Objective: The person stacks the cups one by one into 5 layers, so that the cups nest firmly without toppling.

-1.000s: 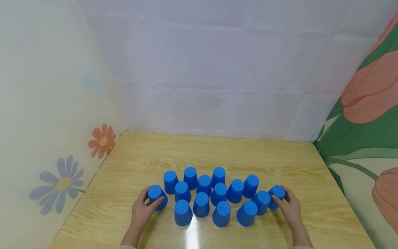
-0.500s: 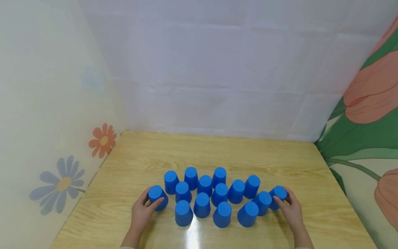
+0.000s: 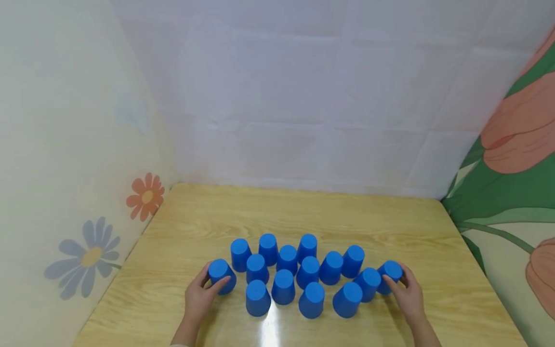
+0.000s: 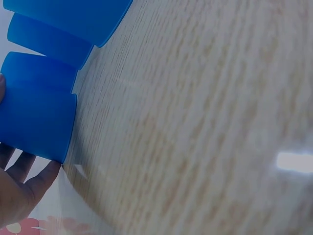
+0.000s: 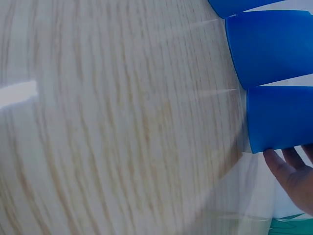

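Several blue plastic cups stand upside down in a loose cluster on the table. At its left end my left hand (image 3: 198,298) holds the outermost blue cup (image 3: 220,271), thumb on the near side and fingers round the far side. My right hand (image 3: 407,295) grips the rightmost blue cup (image 3: 392,270) the same way. In the left wrist view the held cup (image 4: 36,125) meets the table at its rim, fingers beneath it in the picture. The right wrist view has the other held cup (image 5: 281,117) with its rim at the tabletop and fingertips against its side.
Between the hands are more blue cups, among them a near one (image 3: 258,299) and one near the right (image 3: 347,300). The wood-grain table (image 3: 303,212) ends at a white cloth backdrop (image 3: 277,120). Flower-patterned walls (image 3: 86,159) flank it on both sides.
Both hands keep hold of the same cups. Everything in the head view shifts very slightly to the right together; no cup visibly moves relative to the others.
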`<state>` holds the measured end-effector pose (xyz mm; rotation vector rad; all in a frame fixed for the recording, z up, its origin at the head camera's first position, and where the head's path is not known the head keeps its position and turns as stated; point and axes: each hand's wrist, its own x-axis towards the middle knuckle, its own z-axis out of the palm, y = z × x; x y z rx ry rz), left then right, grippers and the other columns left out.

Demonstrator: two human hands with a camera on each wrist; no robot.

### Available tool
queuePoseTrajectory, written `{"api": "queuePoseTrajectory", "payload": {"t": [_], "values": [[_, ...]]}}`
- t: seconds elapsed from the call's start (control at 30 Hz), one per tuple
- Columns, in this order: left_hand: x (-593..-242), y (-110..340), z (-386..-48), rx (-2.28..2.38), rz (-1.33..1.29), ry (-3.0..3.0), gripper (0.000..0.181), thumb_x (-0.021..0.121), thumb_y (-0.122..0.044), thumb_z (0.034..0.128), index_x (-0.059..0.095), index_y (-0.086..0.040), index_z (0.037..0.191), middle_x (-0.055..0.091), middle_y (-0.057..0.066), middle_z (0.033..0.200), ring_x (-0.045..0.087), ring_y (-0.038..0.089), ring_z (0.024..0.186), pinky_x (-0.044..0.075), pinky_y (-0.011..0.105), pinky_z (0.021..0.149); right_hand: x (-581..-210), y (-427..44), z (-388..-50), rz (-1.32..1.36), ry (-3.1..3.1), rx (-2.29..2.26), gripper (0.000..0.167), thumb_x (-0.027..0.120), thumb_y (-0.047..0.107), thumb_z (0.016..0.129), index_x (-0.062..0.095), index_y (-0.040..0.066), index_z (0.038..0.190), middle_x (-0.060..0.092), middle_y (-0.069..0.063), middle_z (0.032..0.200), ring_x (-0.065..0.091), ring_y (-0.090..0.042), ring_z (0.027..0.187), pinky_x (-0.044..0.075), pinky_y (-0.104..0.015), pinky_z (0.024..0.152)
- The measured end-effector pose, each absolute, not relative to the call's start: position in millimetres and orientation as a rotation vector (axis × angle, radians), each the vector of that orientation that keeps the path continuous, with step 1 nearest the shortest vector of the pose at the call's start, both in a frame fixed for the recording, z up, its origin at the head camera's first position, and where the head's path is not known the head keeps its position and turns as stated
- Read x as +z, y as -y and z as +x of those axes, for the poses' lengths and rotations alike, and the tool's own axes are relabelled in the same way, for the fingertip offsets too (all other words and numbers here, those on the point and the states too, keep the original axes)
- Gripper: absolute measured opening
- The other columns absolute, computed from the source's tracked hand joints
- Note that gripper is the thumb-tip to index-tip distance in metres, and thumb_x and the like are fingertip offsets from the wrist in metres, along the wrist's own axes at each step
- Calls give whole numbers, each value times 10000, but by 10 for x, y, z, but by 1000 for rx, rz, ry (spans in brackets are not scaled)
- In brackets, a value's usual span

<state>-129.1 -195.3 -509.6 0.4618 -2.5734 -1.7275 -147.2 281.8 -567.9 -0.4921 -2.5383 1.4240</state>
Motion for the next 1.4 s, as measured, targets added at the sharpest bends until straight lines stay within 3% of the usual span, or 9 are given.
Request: {"api": "queuePoseTrajectory", "payload": {"t": [0.53,0.73,0.8,0.87,0.97,1.03,1.17,1.3,1.4], "values": [[-5135,1964,-1271,-1730,478,2547,720,652,-445,715,386,-87,1281,356,156,1314,260,346,1211,314,446,921,-5732,-3145,-1792,-286,2480,1396,580,560,426,795,385,169,1285,444,-90,1215,409,-292,1093,368,-478,852],[-5136,1961,-1279,-1733,481,2556,735,653,-462,703,386,-90,1278,353,163,1314,265,348,1208,313,445,921,-5285,-3043,-1895,-232,2468,1469,565,571,378,810,386,138,1288,431,-128,1226,392,-313,1100,371,-458,857],[-5130,1958,-1280,-1734,482,2554,727,656,-448,709,385,-86,1279,349,168,1315,263,354,1208,311,450,920,-5166,-3021,-1947,-187,2422,1527,536,593,319,811,413,114,1272,449,-137,1209,409,-297,1085,405,-383,833],[-5126,1952,-1283,-1738,480,2546,709,661,-424,716,388,-88,1277,350,166,1315,262,353,1208,314,450,919,-5080,-3036,-2024,-138,2416,1603,538,601,269,813,401,92,1279,435,-167,1220,396,-324,1099,400,-419,840],[-5127,1943,-1289,-1743,471,2529,678,664,-402,723,400,-98,1270,362,155,1310,270,344,1208,325,442,914,-5314,-3183,-2300,-104,2381,1579,516,611,316,797,434,189,1264,474,-88,1190,434,-253,1065,432,-344,800],[-5132,1939,-1293,-1743,463,2523,666,666,-401,721,409,-108,1262,373,145,1305,279,336,1206,333,435,909,-5457,-3275,-2491,-98,2412,1543,531,595,359,797,407,241,1279,460,-70,1209,424,-270,1081,411,-434,821],[-5139,1940,-1298,-1745,457,2522,673,667,-410,716,410,-110,1262,372,144,1306,281,335,1205,336,433,907,-5681,-3379,-2834,-91,2383,1498,534,605,432,759,407,347,1248,471,18,1181,446,-212,1054,426,-458,787],[-5141,1940,-1301,-1739,458,2526,674,666,-400,722,402,-105,1268,366,149,1309,280,337,1205,335,433,908,-5615,-3331,-3011,-54,2384,1526,548,614,436,750,405,349,1249,467,26,1186,452,-193,1046,450,-397,775],[-5142,1942,-1299,-1734,453,2525,671,667,-392,724,403,-104,1269,367,148,1309,283,335,1204,339,427,906,-5275,-3139,-2908,42,2362,1628,537,625,364,771,426,274,1262,475,-17,1193,461,-199,1048,456,-332,775]]}}
